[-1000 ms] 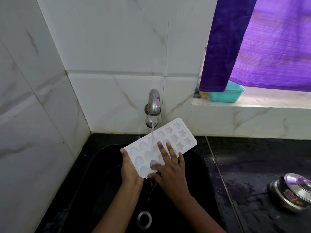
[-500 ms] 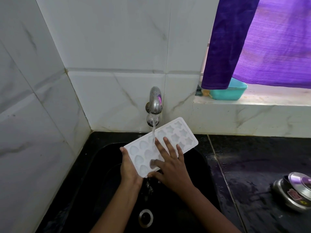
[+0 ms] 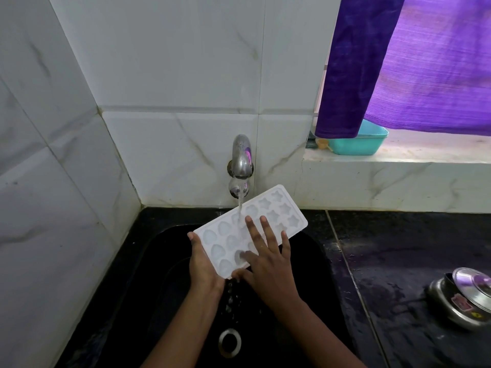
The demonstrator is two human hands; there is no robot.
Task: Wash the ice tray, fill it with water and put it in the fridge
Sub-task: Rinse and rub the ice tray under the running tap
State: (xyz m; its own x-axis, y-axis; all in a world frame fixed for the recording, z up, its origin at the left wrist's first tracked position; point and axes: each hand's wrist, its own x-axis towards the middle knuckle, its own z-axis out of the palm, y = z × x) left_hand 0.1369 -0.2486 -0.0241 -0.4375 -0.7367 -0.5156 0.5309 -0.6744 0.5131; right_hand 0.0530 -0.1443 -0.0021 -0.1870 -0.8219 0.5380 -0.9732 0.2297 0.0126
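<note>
Bare left hand (image 3: pixel 203 264) and bare right hand (image 3: pixel 268 264) — uncovered from fingertips to wrists. Slim, long fingers (image 3: pixel 265 232) on the right, tipped with short, rounded nails (image 3: pixel 249 219), pale and faintly glossy. Slender left forearm (image 3: pixel 183 322) and slender right forearm (image 3: pixel 318 330) — smooth, bare all the way down to the bottom edge of the head view, cut off there by the frame.

Home kitchen, washing corner. Black sink (image 3: pixel 159 261) with drain (image 3: pixel 229 342), set in a dark stone counter (image 3: pixel 411 248); steel wall tap (image 3: pixel 241 158), running; white marble-look wall tiles (image 3: pixel 172 62); lidded steel pot (image 3: pixel 462 301) on the counter; teal plastic tub (image 3: pixel 356 146) on the window ledge (image 3: pixel 425 158); purple curtain (image 3: pixel 398 62) above.
</note>
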